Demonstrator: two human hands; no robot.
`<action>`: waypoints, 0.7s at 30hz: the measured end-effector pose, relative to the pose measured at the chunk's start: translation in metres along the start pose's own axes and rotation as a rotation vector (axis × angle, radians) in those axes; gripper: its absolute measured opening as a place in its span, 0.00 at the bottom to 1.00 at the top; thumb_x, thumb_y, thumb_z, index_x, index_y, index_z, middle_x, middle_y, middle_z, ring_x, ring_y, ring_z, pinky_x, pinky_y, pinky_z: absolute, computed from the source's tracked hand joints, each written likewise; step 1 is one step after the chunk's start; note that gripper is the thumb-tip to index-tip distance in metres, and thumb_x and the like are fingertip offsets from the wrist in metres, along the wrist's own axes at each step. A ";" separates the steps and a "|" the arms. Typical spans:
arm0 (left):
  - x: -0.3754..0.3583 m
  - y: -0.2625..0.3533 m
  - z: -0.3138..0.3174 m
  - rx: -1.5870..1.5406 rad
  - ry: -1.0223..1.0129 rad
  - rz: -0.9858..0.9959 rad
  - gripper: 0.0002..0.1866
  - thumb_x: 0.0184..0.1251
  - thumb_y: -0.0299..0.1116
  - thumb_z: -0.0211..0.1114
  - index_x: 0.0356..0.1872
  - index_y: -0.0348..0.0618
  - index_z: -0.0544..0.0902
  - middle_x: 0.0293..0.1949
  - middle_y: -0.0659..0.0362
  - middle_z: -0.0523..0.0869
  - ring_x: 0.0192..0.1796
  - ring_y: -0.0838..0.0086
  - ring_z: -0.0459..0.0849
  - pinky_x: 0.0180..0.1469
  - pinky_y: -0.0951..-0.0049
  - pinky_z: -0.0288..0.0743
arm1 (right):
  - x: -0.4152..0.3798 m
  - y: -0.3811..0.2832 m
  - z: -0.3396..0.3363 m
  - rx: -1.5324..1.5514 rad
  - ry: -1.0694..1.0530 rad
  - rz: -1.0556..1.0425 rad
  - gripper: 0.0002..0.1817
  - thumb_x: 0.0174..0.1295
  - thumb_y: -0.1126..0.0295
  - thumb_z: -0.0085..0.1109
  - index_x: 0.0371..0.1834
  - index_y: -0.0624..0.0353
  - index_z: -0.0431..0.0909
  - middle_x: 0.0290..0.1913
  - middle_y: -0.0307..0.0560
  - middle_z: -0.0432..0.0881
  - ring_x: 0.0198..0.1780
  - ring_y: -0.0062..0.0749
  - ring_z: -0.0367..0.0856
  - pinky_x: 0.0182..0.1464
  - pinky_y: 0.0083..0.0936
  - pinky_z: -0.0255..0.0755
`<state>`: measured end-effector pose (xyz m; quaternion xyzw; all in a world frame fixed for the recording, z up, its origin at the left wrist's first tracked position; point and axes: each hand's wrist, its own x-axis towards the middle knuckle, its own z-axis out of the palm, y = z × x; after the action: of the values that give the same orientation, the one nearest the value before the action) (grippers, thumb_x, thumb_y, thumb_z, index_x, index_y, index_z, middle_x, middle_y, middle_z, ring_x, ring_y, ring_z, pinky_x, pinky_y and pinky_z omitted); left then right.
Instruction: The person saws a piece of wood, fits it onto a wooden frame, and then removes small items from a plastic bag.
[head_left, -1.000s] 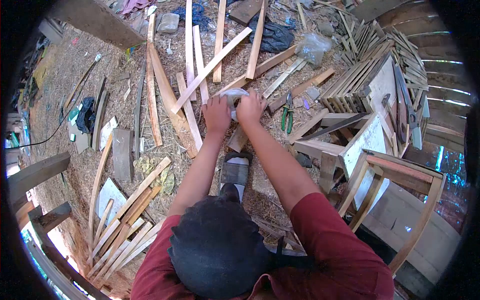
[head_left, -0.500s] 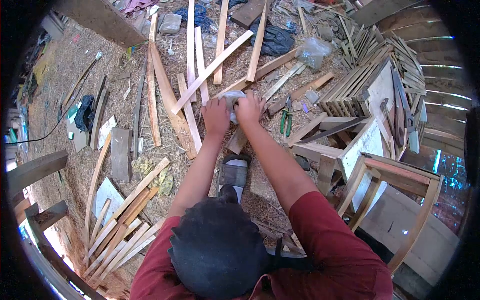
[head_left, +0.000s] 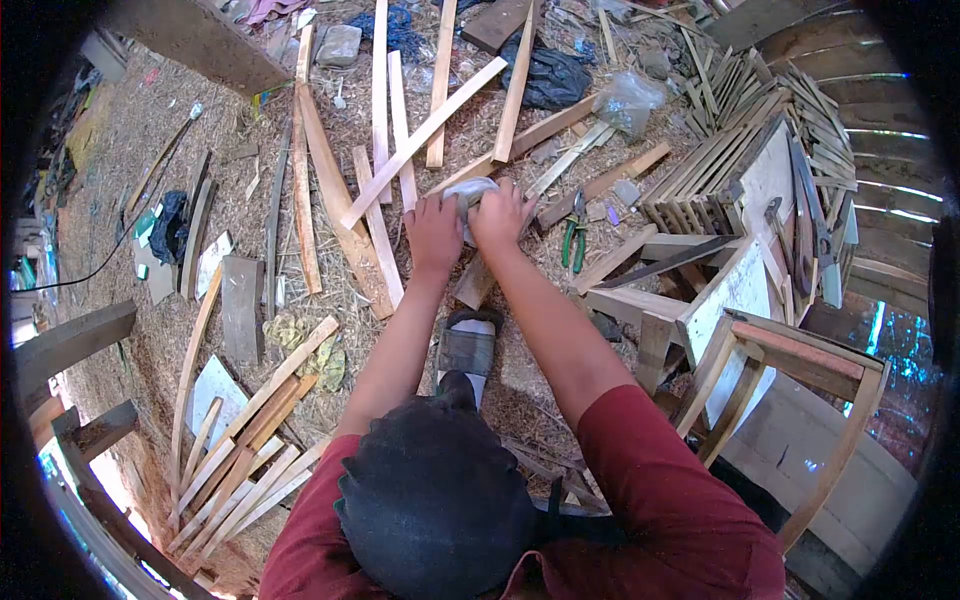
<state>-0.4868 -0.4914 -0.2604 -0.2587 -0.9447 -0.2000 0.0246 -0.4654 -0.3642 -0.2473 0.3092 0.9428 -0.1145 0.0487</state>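
A small whitish plastic bag (head_left: pixel 468 190), crumpled, is held between my two hands above the littered ground. My left hand (head_left: pixel 434 232) has its fingers curled on the bag's left side. From the right, my right hand (head_left: pixel 499 215) grips it with bent fingers. What the bag contains is hidden. Just beyond my hands lies a long pale wooden strip (head_left: pixel 425 143), crossing other strips. Green-handled pliers (head_left: pixel 573 240) rest on the ground to the right of my right hand. A short wood block (head_left: pixel 474 284) lies below the hands.
A stack of thin wooden slats (head_left: pixel 715 160) stands at the right, near a handsaw (head_left: pixel 815 225). Below it is a wooden frame (head_left: pixel 790 365). More wood strips (head_left: pixel 250 465) are piled lower left. A black plastic bag (head_left: pixel 548 78) and a clear bag (head_left: pixel 632 103) lie further away.
The plastic bag looks slightly more bunched between my hands. Both hands remain in almost the same place, and the surroundings have shifted very slightly in view.
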 end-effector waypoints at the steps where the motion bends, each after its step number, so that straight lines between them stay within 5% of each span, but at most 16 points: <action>1: -0.001 0.002 -0.003 -0.025 -0.012 -0.011 0.22 0.66 0.34 0.74 0.62 0.50 0.85 0.59 0.55 0.85 0.65 0.55 0.81 0.65 0.46 0.69 | -0.005 0.003 -0.006 0.039 0.024 -0.021 0.11 0.67 0.64 0.67 0.45 0.55 0.94 0.64 0.49 0.81 0.73 0.48 0.77 0.85 0.76 0.50; 8: -0.004 -0.001 -0.002 -0.207 0.049 -0.056 0.18 0.65 0.33 0.72 0.57 0.51 0.88 0.68 0.52 0.82 0.73 0.51 0.78 0.74 0.42 0.65 | -0.029 0.029 0.004 0.281 0.280 -0.175 0.12 0.69 0.62 0.69 0.43 0.61 0.90 0.73 0.57 0.77 0.77 0.56 0.74 0.84 0.76 0.51; 13: -0.003 0.001 -0.004 -0.341 0.094 -0.123 0.13 0.65 0.33 0.71 0.50 0.51 0.91 0.70 0.54 0.82 0.77 0.51 0.74 0.76 0.38 0.60 | -0.054 0.033 -0.002 0.598 0.369 -0.236 0.06 0.68 0.72 0.72 0.44 0.61 0.88 0.73 0.65 0.76 0.74 0.68 0.74 0.79 0.56 0.66; 21: 0.002 0.002 -0.026 -0.540 0.132 -0.074 0.07 0.68 0.40 0.77 0.44 0.57 0.96 0.75 0.55 0.80 0.81 0.52 0.69 0.79 0.40 0.52 | -0.065 0.023 -0.023 0.811 0.453 -0.123 0.07 0.72 0.70 0.72 0.46 0.60 0.88 0.74 0.63 0.74 0.75 0.62 0.75 0.79 0.50 0.69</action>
<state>-0.4889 -0.4993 -0.2357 -0.2076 -0.8624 -0.4616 0.0088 -0.3996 -0.3778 -0.2191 0.2639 0.8256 -0.4059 -0.2899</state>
